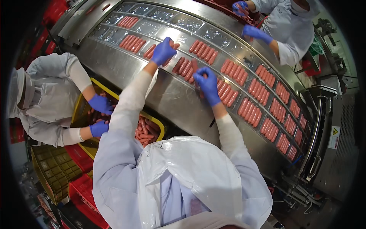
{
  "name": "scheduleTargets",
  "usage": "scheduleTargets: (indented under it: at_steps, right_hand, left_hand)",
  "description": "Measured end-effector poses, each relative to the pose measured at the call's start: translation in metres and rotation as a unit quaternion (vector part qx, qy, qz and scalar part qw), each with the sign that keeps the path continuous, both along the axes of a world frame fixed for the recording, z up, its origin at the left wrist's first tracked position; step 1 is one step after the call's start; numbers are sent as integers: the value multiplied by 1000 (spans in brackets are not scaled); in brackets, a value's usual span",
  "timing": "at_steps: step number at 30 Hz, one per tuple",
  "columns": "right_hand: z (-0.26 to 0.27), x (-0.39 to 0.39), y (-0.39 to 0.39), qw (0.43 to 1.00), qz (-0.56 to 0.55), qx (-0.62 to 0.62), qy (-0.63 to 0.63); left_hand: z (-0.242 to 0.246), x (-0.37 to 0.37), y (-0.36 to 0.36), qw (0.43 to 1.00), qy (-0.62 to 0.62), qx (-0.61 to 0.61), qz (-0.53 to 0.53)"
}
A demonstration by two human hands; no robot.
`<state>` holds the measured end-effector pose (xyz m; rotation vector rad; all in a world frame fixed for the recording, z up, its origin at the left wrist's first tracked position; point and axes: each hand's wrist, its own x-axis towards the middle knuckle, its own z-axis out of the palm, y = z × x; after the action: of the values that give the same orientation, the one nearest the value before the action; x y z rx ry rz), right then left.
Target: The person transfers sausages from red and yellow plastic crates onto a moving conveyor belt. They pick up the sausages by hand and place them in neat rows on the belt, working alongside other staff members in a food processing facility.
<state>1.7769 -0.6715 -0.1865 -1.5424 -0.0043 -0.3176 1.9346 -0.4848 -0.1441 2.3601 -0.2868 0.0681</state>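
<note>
My left hand [164,52], in a blue glove, is closed around sausages whose ends stick out to its right, above a partly filled film pocket. My right hand [208,83], also gloved in blue, pinches a sausage [194,65] between thumb and fingers at the right end of a row of darker sausages [182,67]. Rows of pink sausages [249,111] lie in the clear film pockets of a steel packaging machine [171,94]. Some pockets at the upper left [140,9] hold no sausages.
A yellow crate [161,128] of loose sausages [144,128] stands by my left arm, with a co-worker's gloved hands [100,103] in it. Across the machine another co-worker [288,31] handles sausages at a red crate [221,8]. A steel housing [337,143] rises at the right.
</note>
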Motion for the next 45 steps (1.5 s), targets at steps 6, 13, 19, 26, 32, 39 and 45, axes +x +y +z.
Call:
scheduleTargets:
  at_steps: [6,13,19,26,32,39,45]
  right_hand:
    - [3,179,37,994,-42,45,91]
    - [-13,222,39,949,-77,-299,60]
    - [12,219,37,955,-34,-267,127]
    - [27,230,28,897,87,-396,175]
    - [24,291,-8,827,120,-518,183]
    - [31,276,38,676,172,-709,102]
    - [75,255,93,834,304,-179,425]
  left_hand:
    - [-14,163,-6,965,211,134,-74]
    - [1,165,6,986,167,-13,21]
    - [2,96,74,984,24,-161,68]
    - [6,-80,184,962,-24,-244,117]
    - [-14,-281,297,915,-50,-257,306]
    - [-48,-437,338,813,-88,-294,496]
    - [-23,-449,298,842,-62,-262,468]
